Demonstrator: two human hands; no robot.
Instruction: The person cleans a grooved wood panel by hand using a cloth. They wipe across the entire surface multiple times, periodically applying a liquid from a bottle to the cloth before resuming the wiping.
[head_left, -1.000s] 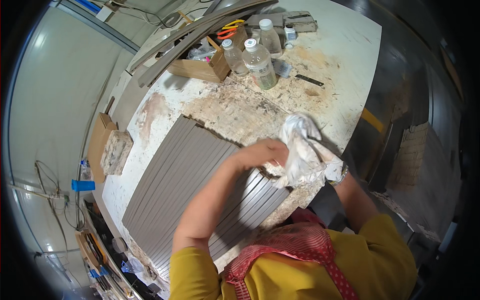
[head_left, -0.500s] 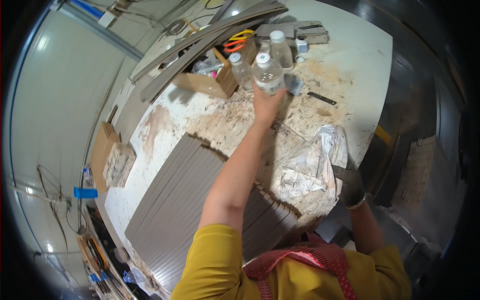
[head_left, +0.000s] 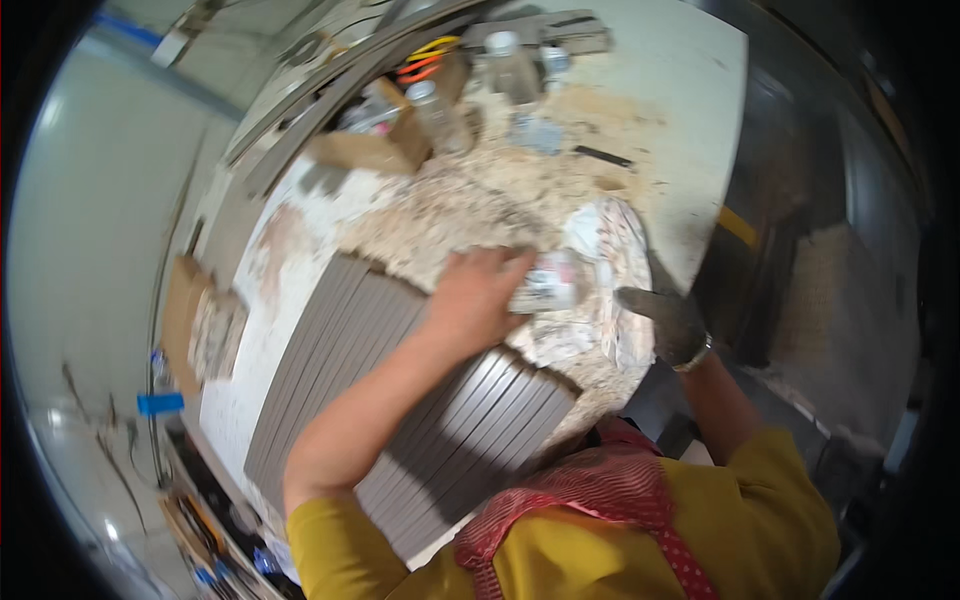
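My bare left hand [head_left: 478, 300] grips a clear plastic bottle [head_left: 553, 281] with a pinkish label, blurred by motion. The bottle lies tilted sideways above a stained white cloth [head_left: 622, 240], and my hand covers one end of it. A dark grey work glove covers my right hand [head_left: 672, 322], which is at the cloth's right edge. Its thumb lies over the cloth while the other fingers are partly hidden behind it. Below my left forearm stands a row of grey strips [head_left: 350, 350], packed side by side on the white table [head_left: 690, 90].
Farther back stand two clear bottles [head_left: 437, 120] [head_left: 512, 72], a small white bottle [head_left: 554, 60] and an open cardboard box [head_left: 375, 150] with orange-handled scissors [head_left: 418, 68]. A dark flat strip [head_left: 603, 156] lies right of centre. Long grey strips [head_left: 340, 95] lean across the back left.
My left hand has drawn the bottle from the group at the back toward me and tipped it over the cloth. The right hand's thumb now shows over the cloth. The view has shifted.
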